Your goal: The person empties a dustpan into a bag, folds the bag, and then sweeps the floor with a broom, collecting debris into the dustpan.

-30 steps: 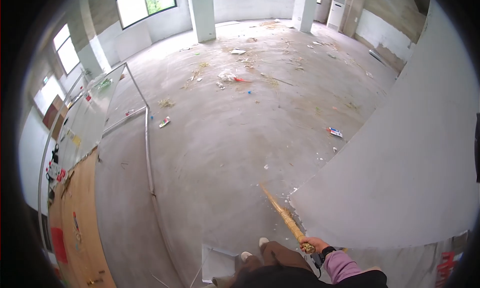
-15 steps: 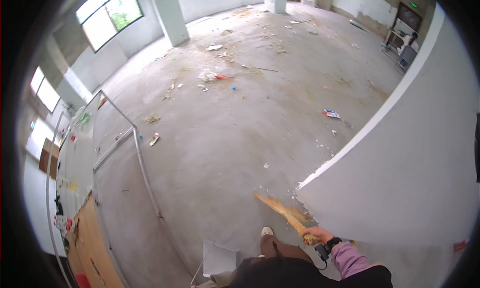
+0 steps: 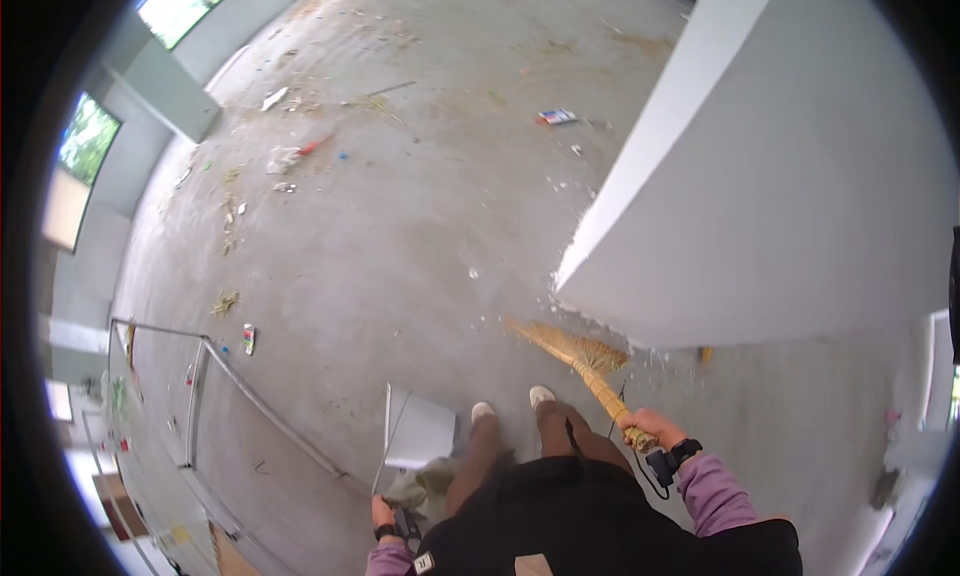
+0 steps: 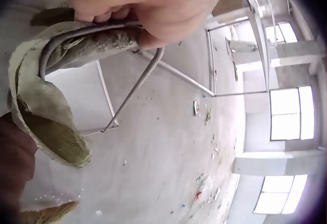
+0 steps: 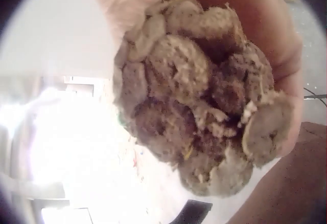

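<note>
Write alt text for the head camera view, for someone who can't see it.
Seen from above, a person's right hand grips a straw broom, its bristles near the foot of a pale wall. Their left hand holds a gray dustpan. Litter lies scattered across the gray floor beyond.

One straw broom (image 3: 600, 384), one dustpan (image 3: 425, 426), two shoes (image 3: 541, 394) and two dark wrist straps (image 3: 687, 450) are in view.
</note>
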`<state>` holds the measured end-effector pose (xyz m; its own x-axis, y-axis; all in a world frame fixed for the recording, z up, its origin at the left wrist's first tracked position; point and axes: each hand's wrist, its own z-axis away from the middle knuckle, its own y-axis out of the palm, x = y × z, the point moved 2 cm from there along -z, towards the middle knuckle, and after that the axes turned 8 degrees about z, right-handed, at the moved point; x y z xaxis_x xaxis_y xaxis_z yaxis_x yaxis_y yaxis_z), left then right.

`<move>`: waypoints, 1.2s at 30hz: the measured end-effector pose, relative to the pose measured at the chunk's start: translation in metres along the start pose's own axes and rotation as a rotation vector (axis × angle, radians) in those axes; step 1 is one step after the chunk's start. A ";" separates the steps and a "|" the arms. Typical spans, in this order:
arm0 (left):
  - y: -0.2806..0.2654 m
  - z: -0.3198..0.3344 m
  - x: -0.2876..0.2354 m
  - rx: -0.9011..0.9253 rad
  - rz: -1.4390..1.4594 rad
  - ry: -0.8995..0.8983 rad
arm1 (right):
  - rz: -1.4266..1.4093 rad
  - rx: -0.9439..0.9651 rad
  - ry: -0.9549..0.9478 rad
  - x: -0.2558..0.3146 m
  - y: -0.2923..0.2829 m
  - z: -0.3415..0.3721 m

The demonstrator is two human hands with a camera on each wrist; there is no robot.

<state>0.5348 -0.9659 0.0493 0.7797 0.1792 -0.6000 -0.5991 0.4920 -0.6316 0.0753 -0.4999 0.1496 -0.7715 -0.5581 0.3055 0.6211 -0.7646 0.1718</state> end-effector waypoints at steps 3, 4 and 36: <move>0.001 -0.070 -0.018 0.085 0.239 -0.189 | -0.168 -0.083 0.010 -0.039 0.022 0.014; 0.002 -0.091 -0.025 0.106 0.323 -0.251 | -0.228 -0.109 0.014 -0.052 0.029 0.017; 0.014 -0.116 -0.081 0.384 -0.416 0.917 | -0.534 0.175 -0.308 0.069 0.191 -0.083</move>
<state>0.4422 -1.0717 0.0318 0.3795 -0.6923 -0.6138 -0.0969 0.6300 -0.7705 0.1298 -0.7114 0.1254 -0.9221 0.0234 0.3863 0.1956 -0.8331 0.5173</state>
